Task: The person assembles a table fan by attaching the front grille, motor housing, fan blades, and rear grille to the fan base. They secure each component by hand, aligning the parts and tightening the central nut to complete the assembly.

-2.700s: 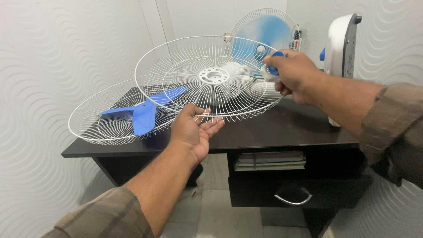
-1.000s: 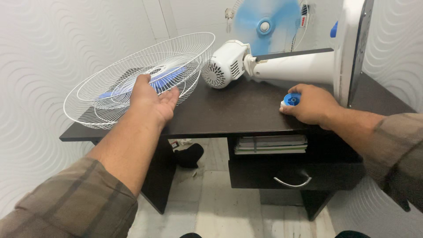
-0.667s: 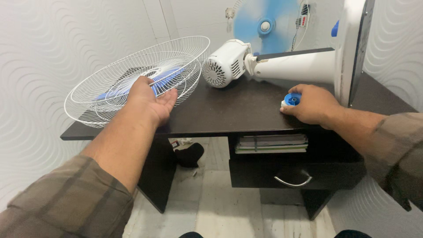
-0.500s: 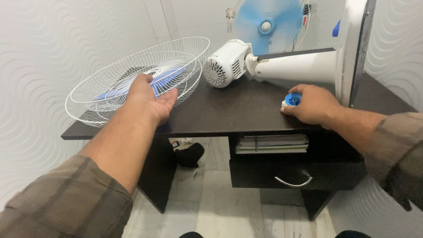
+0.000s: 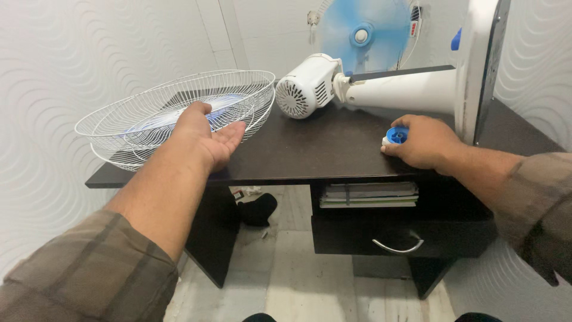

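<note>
Resting palm-up, fingers spread, left hand (image 5: 208,138) under the near rim of stacked white wire fan guards (image 5: 173,122); right hand (image 5: 424,142) pinching, seemingly, small blue plastic cap (image 5: 396,135) on dark wooden desk (image 5: 322,155).

Soft, even indoor light fills the room, bright on the white walls and without harsh glare. The dark tabletop (image 5: 310,149) shows only a faint sheen and weak shadows under the wire guard (image 5: 179,119). The spinning blue blades (image 5: 363,36) are blurred. Straight lines bow toward the frame edges, and the near sleeves look soft.
</note>
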